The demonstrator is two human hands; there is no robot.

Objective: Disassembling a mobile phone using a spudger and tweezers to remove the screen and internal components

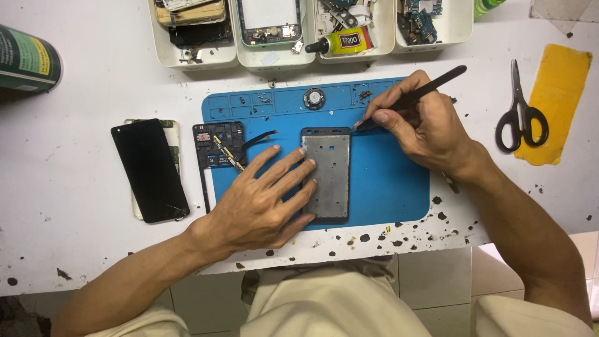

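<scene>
Phone frame (327,175): thin grey metal plate in black rim, lies flat on centre of blue mat (387,181). Looks light, stiff, likely bends if pried; best held by pressing flat or gripping long edges.

Left hand (262,200): fingers spread, flat on frame's left side, grasping nothing.

Right hand (424,125): fingers pinched round black tweezers (415,97), tip at frame's far right corner.

Detached black screen (150,170) left of mat; scissors (521,115) far right.
</scene>
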